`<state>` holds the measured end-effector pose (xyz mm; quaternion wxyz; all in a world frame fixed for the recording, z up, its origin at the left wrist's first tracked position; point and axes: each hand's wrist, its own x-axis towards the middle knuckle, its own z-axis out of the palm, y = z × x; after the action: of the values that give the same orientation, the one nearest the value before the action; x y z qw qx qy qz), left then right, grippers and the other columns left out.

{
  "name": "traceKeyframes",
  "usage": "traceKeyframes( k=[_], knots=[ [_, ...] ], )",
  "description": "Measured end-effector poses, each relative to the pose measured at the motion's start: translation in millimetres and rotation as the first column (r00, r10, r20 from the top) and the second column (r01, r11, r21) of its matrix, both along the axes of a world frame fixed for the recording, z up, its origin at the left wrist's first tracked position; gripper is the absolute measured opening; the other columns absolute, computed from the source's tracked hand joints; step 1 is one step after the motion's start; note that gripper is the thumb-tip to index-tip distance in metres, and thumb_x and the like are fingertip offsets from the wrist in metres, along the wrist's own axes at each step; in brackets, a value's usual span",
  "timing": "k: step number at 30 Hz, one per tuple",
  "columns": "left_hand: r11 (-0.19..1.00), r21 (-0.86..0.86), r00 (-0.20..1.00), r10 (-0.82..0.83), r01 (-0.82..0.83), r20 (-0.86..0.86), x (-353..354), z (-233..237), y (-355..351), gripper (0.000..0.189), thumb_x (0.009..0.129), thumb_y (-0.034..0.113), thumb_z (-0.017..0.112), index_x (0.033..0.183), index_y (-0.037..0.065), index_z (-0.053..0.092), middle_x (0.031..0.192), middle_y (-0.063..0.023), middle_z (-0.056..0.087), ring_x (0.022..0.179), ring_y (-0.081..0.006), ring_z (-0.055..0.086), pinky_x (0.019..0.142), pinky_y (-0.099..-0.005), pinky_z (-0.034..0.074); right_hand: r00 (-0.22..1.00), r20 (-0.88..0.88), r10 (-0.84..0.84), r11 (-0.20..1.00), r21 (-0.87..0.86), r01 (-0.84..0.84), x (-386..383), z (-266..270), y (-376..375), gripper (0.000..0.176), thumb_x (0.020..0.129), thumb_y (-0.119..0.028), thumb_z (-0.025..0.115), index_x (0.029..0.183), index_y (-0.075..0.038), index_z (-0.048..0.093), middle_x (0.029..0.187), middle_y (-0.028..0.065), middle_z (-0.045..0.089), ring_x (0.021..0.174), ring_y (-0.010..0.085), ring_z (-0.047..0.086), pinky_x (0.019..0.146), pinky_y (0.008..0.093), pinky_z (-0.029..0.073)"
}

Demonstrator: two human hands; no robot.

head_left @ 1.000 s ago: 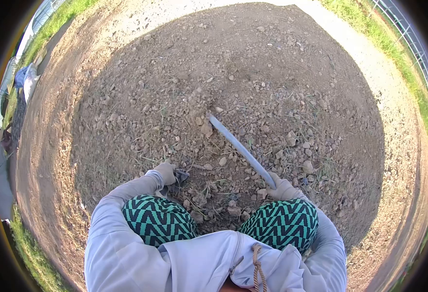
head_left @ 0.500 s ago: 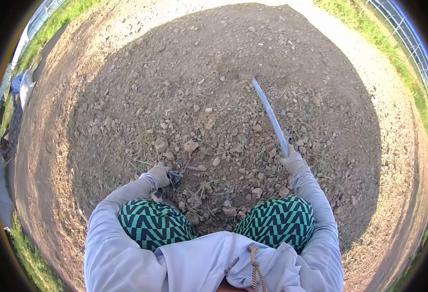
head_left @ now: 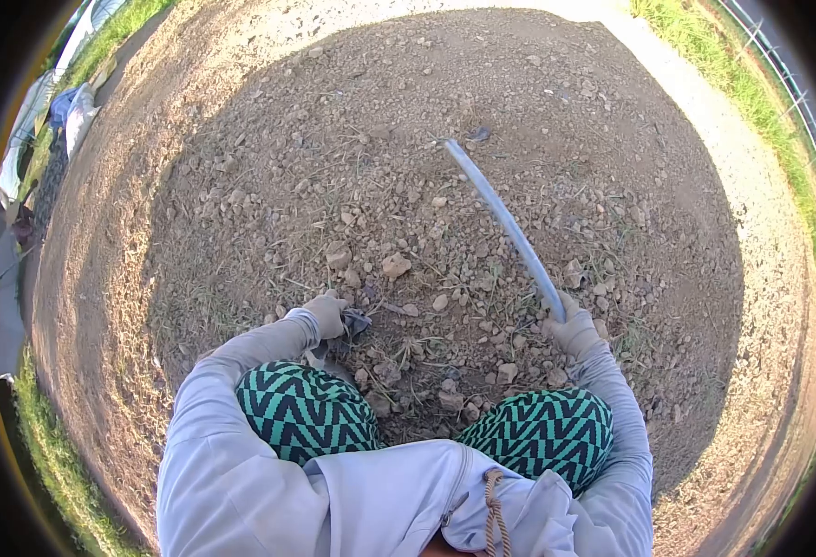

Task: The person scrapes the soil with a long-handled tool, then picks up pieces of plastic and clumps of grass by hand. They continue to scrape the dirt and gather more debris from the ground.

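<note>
- On a farm plot ringed by grass and a wire fence (head_left: 802, 102), dark bare soil (head_left: 445, 102) fills the view.
- At its near edge a person crouches, knees in green zigzag trousers (head_left: 306, 418), grey sleeves reaching forward.
- From the right hand (head_left: 570, 330), gloved and clenched on its near end, a long pale tool (head_left: 505, 227) slants away up and to the left, its far tip over the soil; whether the tip touches ground cannot be told.
- Beside the left knee, the gloved left hand (head_left: 327, 314) is closed on a small dark object (head_left: 354, 321) at ground level; what it is cannot be made out.
- Between the hands, loose clods (head_left: 395, 265) and dry stalks suggest the ground nearest the knees is already broken up, while the flatter soil beyond appears not yet worked.
</note>
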<state>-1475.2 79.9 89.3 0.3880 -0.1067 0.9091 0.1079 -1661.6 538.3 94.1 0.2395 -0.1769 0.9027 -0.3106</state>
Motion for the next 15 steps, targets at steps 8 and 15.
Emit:
traceKeyframes(
  k=[8,15],
  knots=[
    [1.000,0.000,1.000,-0.003,0.003,0.031,-3,-5,-1,0.058,0.075,0.019,0.061,0.132,0.011,0.055,0.127,-0.0207,0.048,0.114,-0.0371,0.056,0.095,-0.0415,0.048,0.941,0.098,0.325,0.815,0.476,-0.331,-26,48,20,0.059,0.079,-0.029,0.067,0.134,-0.017,0.050,0.100,0.0209,0.067,0.090,0.0343,0.067,0.081,0.0413,0.052],
    [1.000,-0.001,0.998,-0.016,0.016,0.062,-9,-6,-3,0.060,0.073,0.021,0.063,0.132,0.011,0.056,0.127,-0.0232,0.047,0.114,-0.0392,0.055,0.096,-0.0422,0.047,0.940,0.051,0.338,0.802,0.507,-0.316,-46,22,-117,0.048,0.084,-0.030,0.062,0.128,-0.017,0.050,0.108,0.0156,0.067,0.101,0.0320,0.065,0.088,0.0427,0.051]
  ],
)
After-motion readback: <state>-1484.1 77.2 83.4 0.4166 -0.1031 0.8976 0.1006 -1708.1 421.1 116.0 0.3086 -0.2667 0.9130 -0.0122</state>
